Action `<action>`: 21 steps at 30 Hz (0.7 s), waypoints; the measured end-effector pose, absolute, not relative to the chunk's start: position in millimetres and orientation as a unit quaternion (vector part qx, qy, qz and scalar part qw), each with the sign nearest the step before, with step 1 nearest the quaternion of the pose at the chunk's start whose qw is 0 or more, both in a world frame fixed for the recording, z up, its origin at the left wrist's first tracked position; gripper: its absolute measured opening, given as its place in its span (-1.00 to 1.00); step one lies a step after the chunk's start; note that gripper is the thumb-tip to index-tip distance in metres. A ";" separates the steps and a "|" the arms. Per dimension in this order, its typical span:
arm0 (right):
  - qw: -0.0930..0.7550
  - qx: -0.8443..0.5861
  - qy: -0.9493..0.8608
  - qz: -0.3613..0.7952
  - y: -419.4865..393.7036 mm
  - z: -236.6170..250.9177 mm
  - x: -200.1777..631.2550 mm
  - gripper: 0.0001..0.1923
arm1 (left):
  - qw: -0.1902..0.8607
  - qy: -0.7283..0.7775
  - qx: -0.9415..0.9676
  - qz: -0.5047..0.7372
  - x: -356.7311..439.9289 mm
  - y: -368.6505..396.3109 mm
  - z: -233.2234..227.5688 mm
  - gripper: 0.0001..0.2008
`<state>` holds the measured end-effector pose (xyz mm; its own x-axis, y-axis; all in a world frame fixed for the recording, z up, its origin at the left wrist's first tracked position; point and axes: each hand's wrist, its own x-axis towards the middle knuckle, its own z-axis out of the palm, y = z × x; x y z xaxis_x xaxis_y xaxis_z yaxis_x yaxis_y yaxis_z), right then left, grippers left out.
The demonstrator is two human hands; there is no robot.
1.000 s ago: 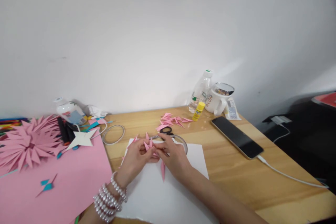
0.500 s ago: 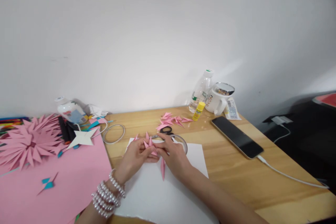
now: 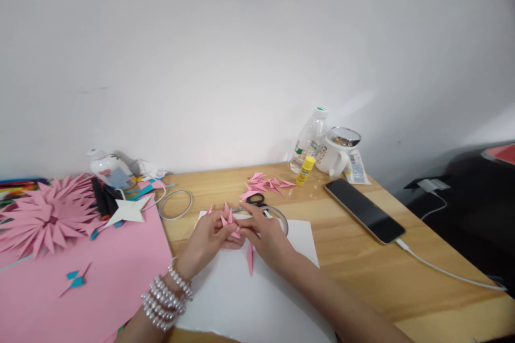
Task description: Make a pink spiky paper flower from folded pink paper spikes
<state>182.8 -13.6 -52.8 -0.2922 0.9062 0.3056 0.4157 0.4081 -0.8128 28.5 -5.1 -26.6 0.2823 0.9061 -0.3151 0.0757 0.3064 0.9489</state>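
Note:
Both hands meet over a white sheet (image 3: pixel 241 289) at the front of the table. My left hand (image 3: pixel 211 236) is closed on a pink folded-paper piece (image 3: pixel 229 223) with several sharp points. My right hand (image 3: pixel 267 233) pinches the same piece from the right side, its fingertips partly hiding it. Just under my right hand, a single pink paper spike (image 3: pixel 250 261) points toward me. Black-handled scissors (image 3: pixel 255 200) lie behind the fingers, partly covered, beside a roll of tape (image 3: pixel 281 217). More loose pink folded pieces (image 3: pixel 265 184) lie farther back.
A glue stick (image 3: pixel 306 171), plastic bottle (image 3: pixel 309 139) and white mug (image 3: pixel 336 155) stand at the back right. A phone (image 3: pixel 364 211) charges by cable. On the left are a large pink paper flower (image 3: pixel 48 220), pink sheet (image 3: pixel 120 273), white paper star (image 3: pixel 127 210) and ring (image 3: pixel 176 204).
The whole view has shifted very slightly. Both hands keep their grip on the pink folded-paper piece in nearly the same place.

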 end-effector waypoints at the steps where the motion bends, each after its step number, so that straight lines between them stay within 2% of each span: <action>1: 0.391 -0.438 -0.747 0.312 -13.2 -52.9 183.1 -0.51 | 0.633 0.502 0.491 0.327 28.1 -5.0 -27.1 -0.71; 5: 0.373 -0.434 -0.759 0.312 -12.7 -52.2 182.8 -0.47 | 0.633 0.503 0.496 0.318 27.7 -4.7 -28.7 -0.70; 10: 0.356 -0.437 -0.768 0.304 -13.5 -49.6 180.9 -0.52 | 0.633 0.500 0.499 0.317 28.0 -3.8 -30.2 -0.70; 21: 0.384 -0.428 -0.759 0.304 -12.0 -59.1 185.1 -0.53 | 0.638 0.500 0.498 0.309 27.4 -3.9 -29.3 -0.69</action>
